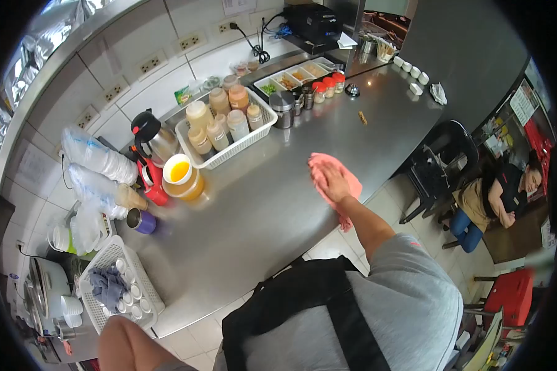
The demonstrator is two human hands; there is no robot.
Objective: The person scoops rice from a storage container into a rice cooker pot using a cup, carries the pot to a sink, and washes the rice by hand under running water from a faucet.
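Observation:
My right hand (332, 180) lies flat, fingers spread, on a pink cloth (351, 184) on the steel counter (247, 216). Part of the cloth hangs over the counter's front edge. Beyond the hand, a small brown item (362, 117) rests on the counter. Of my left arm only the bent part shows at the bottom left, beside a white basket (156, 301) with white cups and a grey-blue cloth (107, 287); the left hand itself is out of sight.
A white basket of sauce bottles (269, 119) stands near the wall, beside a tub with yellow liquid (192, 185), a thermos (161, 139) and a purple cup (141, 221). Shakers (319, 91) line the back. A seated person (498, 195) is at the right, past a black chair (442, 161).

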